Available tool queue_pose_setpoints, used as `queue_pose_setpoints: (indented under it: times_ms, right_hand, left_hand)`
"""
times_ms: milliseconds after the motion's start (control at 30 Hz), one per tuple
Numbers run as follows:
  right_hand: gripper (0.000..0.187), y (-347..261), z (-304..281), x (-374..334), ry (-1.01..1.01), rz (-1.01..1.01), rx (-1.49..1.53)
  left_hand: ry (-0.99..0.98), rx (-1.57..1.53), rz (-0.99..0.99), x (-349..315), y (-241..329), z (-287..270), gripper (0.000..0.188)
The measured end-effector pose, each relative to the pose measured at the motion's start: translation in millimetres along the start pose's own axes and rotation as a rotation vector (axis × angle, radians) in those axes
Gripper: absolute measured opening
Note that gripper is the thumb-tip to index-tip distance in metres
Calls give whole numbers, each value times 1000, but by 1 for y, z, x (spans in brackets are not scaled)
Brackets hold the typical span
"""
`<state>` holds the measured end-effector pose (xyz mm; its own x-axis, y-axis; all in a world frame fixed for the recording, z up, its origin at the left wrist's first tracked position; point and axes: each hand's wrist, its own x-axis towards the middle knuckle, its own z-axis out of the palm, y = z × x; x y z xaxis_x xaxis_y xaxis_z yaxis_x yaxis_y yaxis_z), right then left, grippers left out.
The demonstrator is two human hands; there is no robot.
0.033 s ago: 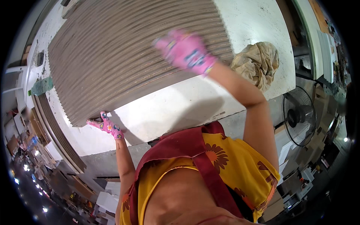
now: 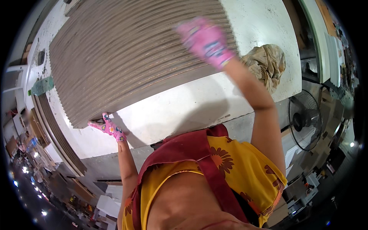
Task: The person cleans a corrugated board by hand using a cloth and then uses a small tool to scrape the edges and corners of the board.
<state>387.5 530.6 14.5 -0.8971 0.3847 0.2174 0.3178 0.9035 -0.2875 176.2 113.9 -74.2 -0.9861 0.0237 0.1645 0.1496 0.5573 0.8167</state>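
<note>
A large grey-brown ribbed panel (image 2: 126, 53) lies on the white table, its long ridges running across from left to right. At its near left corner is my left hand (image 2: 111, 128), in a pink flowered glove, thumb and fingers around the corner. My right hand (image 2: 207, 42), gloved the same way, is over the right part of the ridges. Motion smears its fingers, so whether they hold anything or touch the panel cannot be made out. Beside my right wrist a crumpled tan cloth (image 2: 268, 63) sits on the table.
The white table (image 2: 161, 113) ends close to my body. At its left are a greenish plastic bottle (image 2: 42, 86), a small dark block (image 2: 41, 58) and ribbed strips (image 2: 57, 134) leaning low. A black fan (image 2: 304, 119) stands to the right.
My right hand has moved to the right and a little farther away over the ribbed panel. The left hand stays at the corner.
</note>
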Motion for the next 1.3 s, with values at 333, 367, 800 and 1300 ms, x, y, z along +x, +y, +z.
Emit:
queue_pose_setpoints:
  times_ms: [333,367,800,1300]
  right_hand:
    - [33,-50,15,-10,-9,200,1057]
    - [28,-93,29,-2,-150,111,909]
    - [38,74,-38,22,212,473,-450]
    - [32,71,-4,101,174,299,-536]
  left_hand:
    - [11,-14,-30,-1,9,4,86]
    - [7,18,-31,1,11,5,86]
    - [61,18,24,2,4,2,90]
    - [-4,-101,-25,9,11,4,109]
